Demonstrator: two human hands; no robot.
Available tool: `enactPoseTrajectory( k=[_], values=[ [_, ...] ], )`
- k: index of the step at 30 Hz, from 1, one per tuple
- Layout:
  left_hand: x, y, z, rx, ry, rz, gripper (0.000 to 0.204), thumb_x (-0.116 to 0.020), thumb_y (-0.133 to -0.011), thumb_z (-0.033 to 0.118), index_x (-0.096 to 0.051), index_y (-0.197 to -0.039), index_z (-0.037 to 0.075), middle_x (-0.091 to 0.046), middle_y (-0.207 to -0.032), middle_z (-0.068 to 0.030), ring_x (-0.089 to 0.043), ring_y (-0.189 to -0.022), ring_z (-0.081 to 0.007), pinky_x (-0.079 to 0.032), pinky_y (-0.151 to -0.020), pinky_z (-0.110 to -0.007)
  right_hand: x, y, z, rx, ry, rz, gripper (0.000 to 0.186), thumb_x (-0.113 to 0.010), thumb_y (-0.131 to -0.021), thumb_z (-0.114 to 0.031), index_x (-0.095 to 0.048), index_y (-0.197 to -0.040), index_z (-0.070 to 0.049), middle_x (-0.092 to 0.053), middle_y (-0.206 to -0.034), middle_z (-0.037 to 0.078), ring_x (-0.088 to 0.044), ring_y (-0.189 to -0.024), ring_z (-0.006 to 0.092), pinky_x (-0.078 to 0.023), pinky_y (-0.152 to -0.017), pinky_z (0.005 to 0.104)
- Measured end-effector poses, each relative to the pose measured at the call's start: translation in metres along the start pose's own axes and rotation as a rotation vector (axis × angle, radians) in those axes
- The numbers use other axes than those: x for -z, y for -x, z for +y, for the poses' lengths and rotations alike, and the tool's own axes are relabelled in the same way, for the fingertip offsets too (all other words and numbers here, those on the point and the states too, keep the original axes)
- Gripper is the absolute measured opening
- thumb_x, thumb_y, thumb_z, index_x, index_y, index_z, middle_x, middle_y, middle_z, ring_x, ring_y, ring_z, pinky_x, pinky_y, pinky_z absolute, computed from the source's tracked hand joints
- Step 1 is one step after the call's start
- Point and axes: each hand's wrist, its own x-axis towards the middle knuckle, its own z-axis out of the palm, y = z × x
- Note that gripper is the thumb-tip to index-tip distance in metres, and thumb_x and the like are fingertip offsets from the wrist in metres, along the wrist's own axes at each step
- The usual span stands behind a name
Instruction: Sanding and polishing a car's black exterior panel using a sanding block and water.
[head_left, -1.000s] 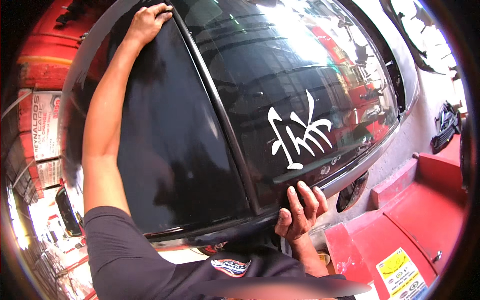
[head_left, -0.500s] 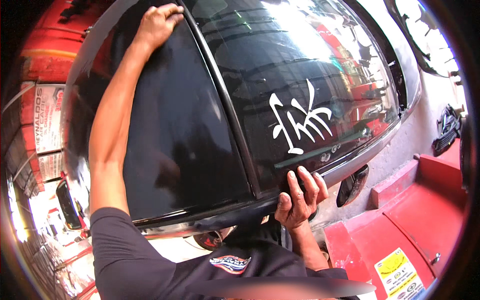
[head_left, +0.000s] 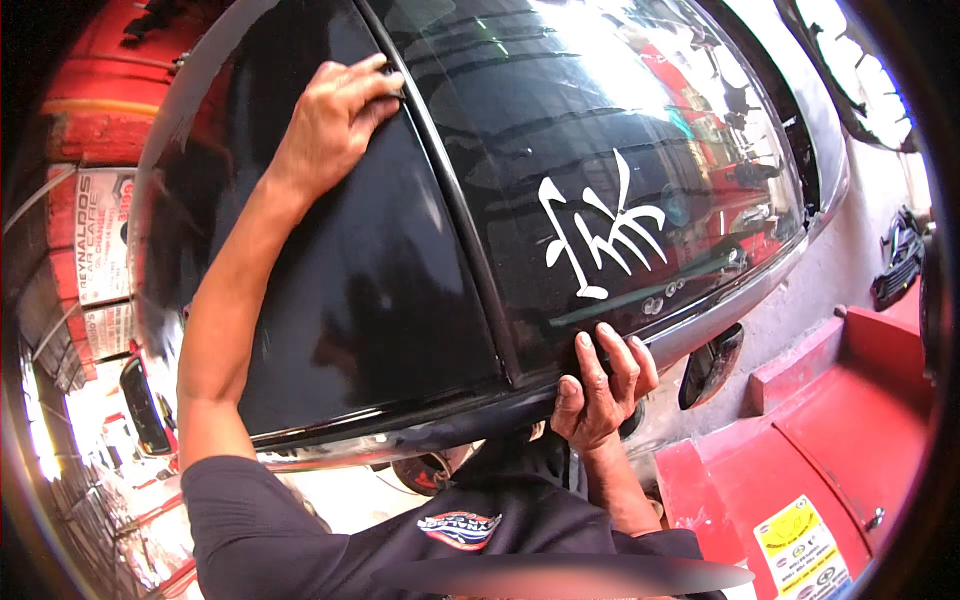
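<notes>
Left hand [head_left: 338, 118] is pinching a dark piece [head_left: 399, 95], seemingly working the trim [head_left: 452, 190], needing steady pressure; right hand [head_left: 602, 400] is resting loosely spread.

Shirt [head_left: 555, 530], six o'clock: dark, short-sleeved, bearing a rounded emblem [head_left: 459, 531] in red, white and blue. Left hand [head_left: 330, 122], eleven o'clock, and right hand [head_left: 602, 395], four o'clock: both bare.

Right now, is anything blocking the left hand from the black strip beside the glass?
Nothing visible does: the left hand has its fingertips at the black strip. The right hand sits apart from it, at the lower edge of the glass. Whether the left fingers hold anything is unclear.
</notes>
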Motion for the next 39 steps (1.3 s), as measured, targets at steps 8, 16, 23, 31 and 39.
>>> enactPoseTrajectory(
  k=[8,16,23,31,39],
  values=[
    [0.010,-0.021,-0.081,0.194,-0.260,0.011,0.026,-0.075,-0.095,0.019,-0.079,-0.120,0.011,-0.072,-0.131,-0.0150,-0.068,-0.115,-0.0330,-0.052,-0.105,-0.042,-0.001,-0.006,-0.004,0.042,-0.066,0.000,0.039,-0.057,-0.104,-0.035,-0.077,-0.123,-0.007,-0.070,-0.132,0.015,-0.057,-0.125,0.0293,-0.034,-0.114,0.0446],
    [0.021,-0.021,-0.070,0.134,-0.233,-0.017,0.028,-0.074,-0.096,0.022,-0.078,-0.121,0.010,-0.072,-0.131,-0.0163,-0.068,-0.117,-0.0342,-0.052,-0.106,-0.042,0.000,-0.008,-0.006,0.066,-0.041,0.022,0.039,-0.057,-0.103,-0.033,-0.077,-0.122,-0.005,-0.071,-0.129,0.016,-0.060,-0.124,0.0275,-0.036,-0.115,0.0443],
    [0.001,0.002,-0.007,0.006,-0.067,0.035,0.027,-0.079,-0.091,0.014,-0.079,-0.118,0.010,-0.073,-0.131,-0.0159,-0.069,-0.115,-0.0331,-0.051,-0.106,-0.041,-0.001,-0.004,-0.001,0.036,-0.018,0.022,0.038,-0.058,-0.103,-0.033,-0.077,-0.122,-0.006,-0.070,-0.130,0.016,-0.059,-0.124,0.0278,-0.035,-0.115,0.0440],
    [0.012,-0.004,-0.017,0.136,-0.116,-0.035,0.027,-0.078,-0.092,0.019,-0.078,-0.118,0.009,-0.074,-0.128,-0.0148,-0.068,-0.112,-0.0347,-0.053,-0.101,-0.042,-0.005,-0.006,-0.001,0.057,-0.050,0.042,0.038,-0.058,-0.104,-0.034,-0.077,-0.123,-0.007,-0.070,-0.131,0.014,-0.058,-0.124,0.0278,-0.035,-0.114,0.0433],
    [0.021,-0.007,-0.041,0.110,-0.157,-0.007,0.028,-0.076,-0.093,0.016,-0.078,-0.120,0.010,-0.072,-0.132,-0.0144,-0.068,-0.114,-0.0346,-0.052,-0.103,-0.040,-0.002,-0.005,-0.002,0.080,-0.064,0.034,0.038,-0.059,-0.103,-0.033,-0.077,-0.124,-0.007,-0.071,-0.130,0.014,-0.058,-0.123,0.0277,-0.034,-0.114,0.0431]
  ],
)
